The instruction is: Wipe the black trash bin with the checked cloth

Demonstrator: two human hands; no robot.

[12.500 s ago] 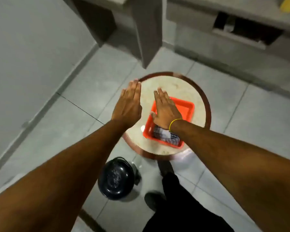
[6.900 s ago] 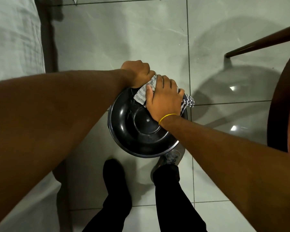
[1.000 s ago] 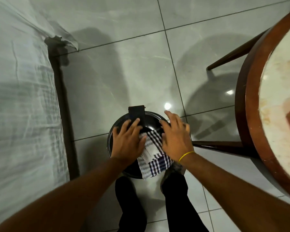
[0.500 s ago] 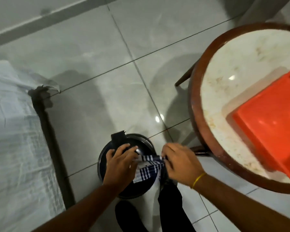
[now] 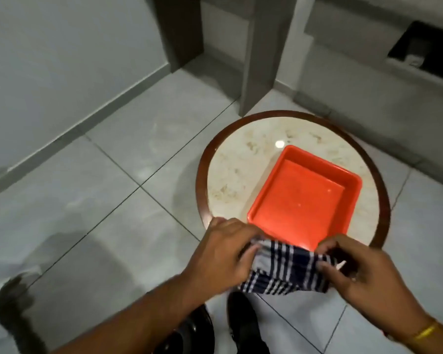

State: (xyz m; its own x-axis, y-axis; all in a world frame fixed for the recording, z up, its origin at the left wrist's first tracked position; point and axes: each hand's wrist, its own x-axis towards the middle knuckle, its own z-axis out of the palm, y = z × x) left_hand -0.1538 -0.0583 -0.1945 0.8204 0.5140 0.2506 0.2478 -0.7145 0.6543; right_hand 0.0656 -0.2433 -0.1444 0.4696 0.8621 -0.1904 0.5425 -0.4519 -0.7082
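Both hands hold the checked cloth (image 5: pixel 284 270), dark blue and white, stretched between them in the air near the front edge of the round table. My left hand (image 5: pixel 221 254) grips its left end, my right hand (image 5: pixel 361 273) grips its right end. The black trash bin (image 5: pixel 189 333) stands on the floor below, only a part of its shiny lid showing under my left forearm at the bottom of the view.
A round stone-topped table (image 5: pixel 241 162) with a dark wooden rim carries an orange tray (image 5: pixel 302 198) just beyond the cloth. My black shoe (image 5: pixel 243 320) is on the grey tiled floor. A wall runs along the left; grey counters and a pillar stand behind.
The cloth has come up off the bin lid and is held stretched between both hands in front of the orange tray. My view has swung up from the bin to the table.
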